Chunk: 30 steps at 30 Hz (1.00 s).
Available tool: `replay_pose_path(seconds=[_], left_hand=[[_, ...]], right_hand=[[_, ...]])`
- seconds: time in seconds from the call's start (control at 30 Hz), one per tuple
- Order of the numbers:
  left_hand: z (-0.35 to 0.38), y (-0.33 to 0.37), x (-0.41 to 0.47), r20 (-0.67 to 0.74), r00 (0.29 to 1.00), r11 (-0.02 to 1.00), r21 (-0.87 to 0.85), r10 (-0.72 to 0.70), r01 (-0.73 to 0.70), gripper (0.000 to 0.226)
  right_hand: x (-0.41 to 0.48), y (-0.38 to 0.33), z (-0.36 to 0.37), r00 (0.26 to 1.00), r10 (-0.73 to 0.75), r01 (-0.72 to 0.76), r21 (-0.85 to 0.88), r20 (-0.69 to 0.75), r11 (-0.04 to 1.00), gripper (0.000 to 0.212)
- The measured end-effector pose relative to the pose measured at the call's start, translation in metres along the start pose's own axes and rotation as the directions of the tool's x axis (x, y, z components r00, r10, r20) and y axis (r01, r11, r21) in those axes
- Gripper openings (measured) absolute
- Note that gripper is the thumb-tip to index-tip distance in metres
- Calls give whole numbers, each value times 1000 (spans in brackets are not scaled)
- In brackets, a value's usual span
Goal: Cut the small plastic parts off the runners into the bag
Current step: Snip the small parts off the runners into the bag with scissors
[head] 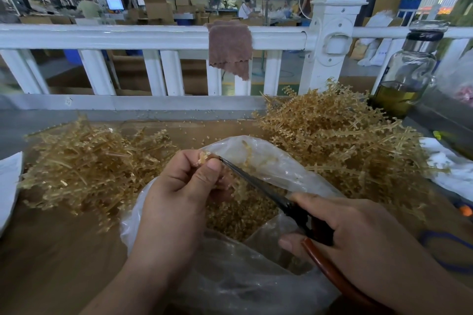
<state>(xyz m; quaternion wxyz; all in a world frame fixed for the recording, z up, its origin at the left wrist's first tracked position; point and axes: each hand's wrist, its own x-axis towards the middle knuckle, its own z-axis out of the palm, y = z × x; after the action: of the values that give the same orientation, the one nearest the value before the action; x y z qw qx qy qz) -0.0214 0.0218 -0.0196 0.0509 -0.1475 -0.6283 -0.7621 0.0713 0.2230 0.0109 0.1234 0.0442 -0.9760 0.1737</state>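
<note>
My left hand [179,186] pinches a small piece of tan plastic runner [204,156] between thumb and fingers, above the open clear plastic bag [268,158]. My right hand [350,233] grips dark scissors [258,184] by their reddish-brown handles. The blade tips reach the runner piece at my left thumb. Inside the bag lies a heap of small tan cut parts [245,215]. A pile of runners with parts on them [340,138] sits to the right, and another pile of tan runners [84,166] lies to the left.
The brown worktop [58,250] ends at a white railing [153,36] with a brown cloth [230,48] hung over it. A glass bottle [409,69] stands at the far right. White plastic sheets lie at both side edges. People work in the background.
</note>
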Motion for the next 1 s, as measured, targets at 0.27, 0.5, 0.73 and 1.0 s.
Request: replay_pose_path(seconds=[0.27,0.5,0.73,1.0], left_hand=[[0,-1,2,45,999,999,-44,12,-10,22],[-1,1,3,61,998,999,-24,34,-33,19],[-3,-1,3,56,997,999,-9,48,-48,13],[-3,-1,1,54,996,997,19,69,-71,22]], right_hand=[[0,1,-2,999,20,-21,40,25,999,82],[0,-2,-4,999,17,-18,46,35,999,74],[-1,-1,-5,999,30,-31,42,30,999,78],[-1,2,-4,1000,-10,10,41,0,999,75]])
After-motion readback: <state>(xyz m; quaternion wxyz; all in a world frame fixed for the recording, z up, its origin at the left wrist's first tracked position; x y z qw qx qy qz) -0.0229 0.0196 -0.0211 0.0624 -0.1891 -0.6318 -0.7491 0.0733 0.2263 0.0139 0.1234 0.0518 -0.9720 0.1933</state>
